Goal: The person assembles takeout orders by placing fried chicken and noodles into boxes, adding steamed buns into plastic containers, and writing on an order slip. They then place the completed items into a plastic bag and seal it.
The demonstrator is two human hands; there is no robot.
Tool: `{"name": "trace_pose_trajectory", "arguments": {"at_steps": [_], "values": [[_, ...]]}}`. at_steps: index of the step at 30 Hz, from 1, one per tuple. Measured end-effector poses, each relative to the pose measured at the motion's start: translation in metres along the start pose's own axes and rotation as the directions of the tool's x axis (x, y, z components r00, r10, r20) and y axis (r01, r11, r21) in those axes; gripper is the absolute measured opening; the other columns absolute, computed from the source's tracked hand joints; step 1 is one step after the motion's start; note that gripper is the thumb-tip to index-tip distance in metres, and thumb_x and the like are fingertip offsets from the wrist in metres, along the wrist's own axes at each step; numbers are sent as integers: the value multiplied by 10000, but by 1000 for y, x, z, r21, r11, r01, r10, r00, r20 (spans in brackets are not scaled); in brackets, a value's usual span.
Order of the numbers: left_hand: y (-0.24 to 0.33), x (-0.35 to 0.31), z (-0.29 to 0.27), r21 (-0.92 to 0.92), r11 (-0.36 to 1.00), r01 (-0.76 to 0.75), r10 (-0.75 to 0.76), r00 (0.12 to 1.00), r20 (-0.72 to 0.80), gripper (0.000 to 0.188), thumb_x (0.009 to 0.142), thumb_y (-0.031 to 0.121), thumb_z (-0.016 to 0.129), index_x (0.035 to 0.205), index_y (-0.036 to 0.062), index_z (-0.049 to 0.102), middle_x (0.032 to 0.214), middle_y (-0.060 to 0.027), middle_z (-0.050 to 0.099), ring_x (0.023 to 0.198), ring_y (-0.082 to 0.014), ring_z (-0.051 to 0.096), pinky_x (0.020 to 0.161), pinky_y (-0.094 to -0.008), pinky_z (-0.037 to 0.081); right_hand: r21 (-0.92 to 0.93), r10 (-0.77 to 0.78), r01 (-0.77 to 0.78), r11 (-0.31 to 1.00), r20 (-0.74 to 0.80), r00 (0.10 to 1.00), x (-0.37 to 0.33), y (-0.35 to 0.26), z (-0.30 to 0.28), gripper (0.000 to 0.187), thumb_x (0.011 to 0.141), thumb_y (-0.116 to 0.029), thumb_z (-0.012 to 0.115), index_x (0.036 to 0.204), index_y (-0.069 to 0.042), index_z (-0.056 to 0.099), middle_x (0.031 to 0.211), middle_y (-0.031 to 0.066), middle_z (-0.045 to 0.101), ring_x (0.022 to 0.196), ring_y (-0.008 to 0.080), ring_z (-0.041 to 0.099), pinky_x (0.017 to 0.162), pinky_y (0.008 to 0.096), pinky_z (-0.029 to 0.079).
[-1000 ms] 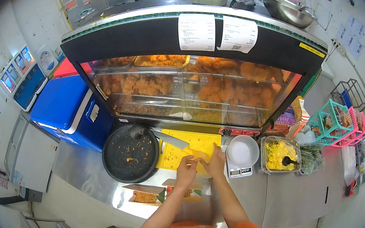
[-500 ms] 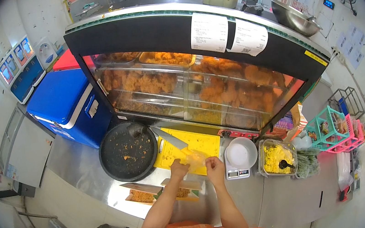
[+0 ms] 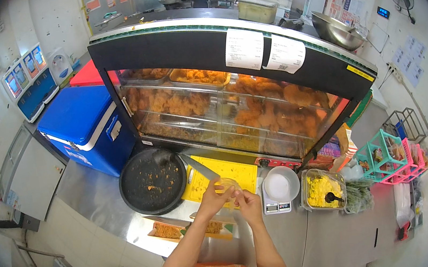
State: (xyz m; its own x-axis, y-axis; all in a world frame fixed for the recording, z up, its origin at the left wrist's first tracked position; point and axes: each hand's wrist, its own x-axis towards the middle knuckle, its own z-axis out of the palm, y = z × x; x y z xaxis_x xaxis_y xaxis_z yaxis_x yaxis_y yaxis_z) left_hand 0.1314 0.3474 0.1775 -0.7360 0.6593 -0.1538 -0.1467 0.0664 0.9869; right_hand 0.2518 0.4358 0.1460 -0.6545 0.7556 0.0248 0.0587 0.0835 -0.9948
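Observation:
A small clear plastic bag point(image 3: 227, 184), yellowish inside, is held between my hands over the near edge of a yellow cutting board point(image 3: 243, 165). My left hand point(image 3: 213, 198) grips the bag's left side with bent fingers. At its right edge, my right hand point(image 3: 248, 205) pinches the plastic. Crumbs are scattered on the board, and a wide-bladed knife point(image 3: 200, 166) lies across it, its handle end hidden behind the bag and left hand. Below my left forearm sit two open paper boxes, one of them a tray point(image 3: 165, 231) of orange-brown food.
A large round black pan point(image 3: 134, 190) stands left of the board. Rightward are a kitchen scale point(image 3: 278, 207) bearing a bowl point(image 3: 292, 183), then a clear tub of yellow food point(image 3: 319, 187) with a black spoon. A glass-fronted cabinet point(image 3: 169, 41) of fried food rises behind; a blue cooler point(image 3: 77, 114) stands left.
My hands have come closer together around the bag, the right one moving left and turning inward. The whole view has shifted slightly, showing more of the person working at the back.

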Motion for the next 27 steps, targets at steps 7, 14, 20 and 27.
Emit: {"name": "trace_pose_trajectory", "arguments": {"at_steps": [7,14,20,27], "values": [[29,0,-14,281,942,-182,198,980,-31,275,865,51,653,1133,6,697,867,-85,723,745,-128,690,690,-281,549,250,193,-120,961,-291,937,-36,-8,-3,171,956,-32,559,859,36,682,711,53,625,608,119,586,573,259,473],[46,-19,-7,325,945,22,-89,977,191,361,885,92,660,1232,-3,644,953,-119,731,848,-171,704,740,-284,545,350,40,-15,936,-63,997,-50,-23,4,57,938,-76,588,947,-21,601,826,53,637,806,172,671,731,290,547],[50,-21,-9,201,963,-177,118,955,273,393,834,7,660,1225,2,626,884,-58,691,791,-121,660,728,-271,535,499,231,-214,840,29,973,-46,-31,8,153,998,-166,592,925,-31,596,857,68,648,750,162,642,673,294,536],[75,-39,-23,389,865,-317,322,945,54,435,783,-39,656,1213,14,615,827,-85,700,723,-148,684,692,-277,550,-303,-180,72,950,-349,920,-55,-53,-22,155,951,-146,657,977,-1,608,923,135,639,766,226,605,673,336,488]]}}
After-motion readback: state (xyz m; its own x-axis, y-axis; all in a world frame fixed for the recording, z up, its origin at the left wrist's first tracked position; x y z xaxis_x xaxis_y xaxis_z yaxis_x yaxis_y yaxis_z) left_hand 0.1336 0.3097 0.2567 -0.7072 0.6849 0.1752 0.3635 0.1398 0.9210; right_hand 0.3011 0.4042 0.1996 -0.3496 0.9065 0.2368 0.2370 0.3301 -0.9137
